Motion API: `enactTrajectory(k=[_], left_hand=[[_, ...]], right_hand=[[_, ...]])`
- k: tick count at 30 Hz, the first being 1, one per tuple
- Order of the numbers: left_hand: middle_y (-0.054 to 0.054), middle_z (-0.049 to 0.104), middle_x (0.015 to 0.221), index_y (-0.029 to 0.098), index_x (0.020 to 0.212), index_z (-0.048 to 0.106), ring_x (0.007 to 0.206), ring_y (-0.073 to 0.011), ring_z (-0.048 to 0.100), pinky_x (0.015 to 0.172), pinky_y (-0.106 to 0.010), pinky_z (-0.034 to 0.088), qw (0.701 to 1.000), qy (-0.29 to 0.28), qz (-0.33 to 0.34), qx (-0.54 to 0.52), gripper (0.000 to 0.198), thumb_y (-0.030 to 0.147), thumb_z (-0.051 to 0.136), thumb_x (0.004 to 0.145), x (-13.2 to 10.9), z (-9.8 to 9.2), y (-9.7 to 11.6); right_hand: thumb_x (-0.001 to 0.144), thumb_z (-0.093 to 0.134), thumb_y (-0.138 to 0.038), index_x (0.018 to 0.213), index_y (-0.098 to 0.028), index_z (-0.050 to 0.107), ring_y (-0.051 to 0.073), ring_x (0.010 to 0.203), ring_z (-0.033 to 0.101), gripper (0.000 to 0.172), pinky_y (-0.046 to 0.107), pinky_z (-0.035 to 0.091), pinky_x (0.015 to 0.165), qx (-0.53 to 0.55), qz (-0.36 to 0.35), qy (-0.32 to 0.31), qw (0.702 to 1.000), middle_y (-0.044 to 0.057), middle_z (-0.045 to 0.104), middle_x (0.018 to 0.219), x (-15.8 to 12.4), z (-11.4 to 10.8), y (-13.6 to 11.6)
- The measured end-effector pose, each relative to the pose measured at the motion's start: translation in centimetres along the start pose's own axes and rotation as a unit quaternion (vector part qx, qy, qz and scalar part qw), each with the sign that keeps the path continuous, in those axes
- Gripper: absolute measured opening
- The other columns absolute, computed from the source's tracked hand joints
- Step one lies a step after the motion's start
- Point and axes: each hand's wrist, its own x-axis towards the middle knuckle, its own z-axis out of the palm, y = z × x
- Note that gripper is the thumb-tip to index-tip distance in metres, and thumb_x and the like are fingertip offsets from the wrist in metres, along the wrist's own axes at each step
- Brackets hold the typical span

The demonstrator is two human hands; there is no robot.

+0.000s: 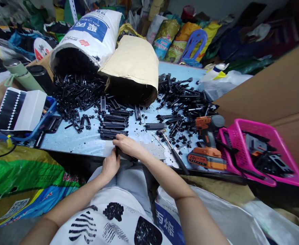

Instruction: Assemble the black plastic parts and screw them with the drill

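Both hands close on one black plastic part (124, 157) at the near edge of the blue table (70, 141), the right hand (127, 145) clamped over its top from above and the left hand (110, 166) pinching its lower end from below, so the piece hangs just over the person's lap. Directly beyond the grip lies a neat stack of assembled black pieces (112, 126), and farther back loose black parts (75, 92) spill from a white sack (88, 34) and a tan paper sack (132, 63). To the right of the grip rest a thin rod-like tool (171, 148), an orange cordless drill (207, 143) and a pink basket (262, 153). Judged from the hold, the work would go best with the part kept square between both hands and pressed evenly, fingertips clear of any joint.
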Motion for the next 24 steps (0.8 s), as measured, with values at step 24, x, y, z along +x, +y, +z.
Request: enactTrajectory(k=[24], left_hand=[[-0.010, 0.065, 0.078, 0.014, 0.101, 0.061, 0.074, -0.0212, 0.061, 0.069, -0.033, 0.045, 0.920, 0.158, 0.309, 0.184, 0.032, 0.027, 0.033, 0.096, 4.5, -6.7, -12.4]], right_hand=[[0.093, 0.043, -0.019, 0.120, -0.016, 0.050, 0.018, 0.092, 0.057, 0.028, 0.028, 0.042, 0.079, 0.025, 0.001, -0.079, 0.997, 0.010, 0.061, 0.095, -6.6, 3.0, 3.5]])
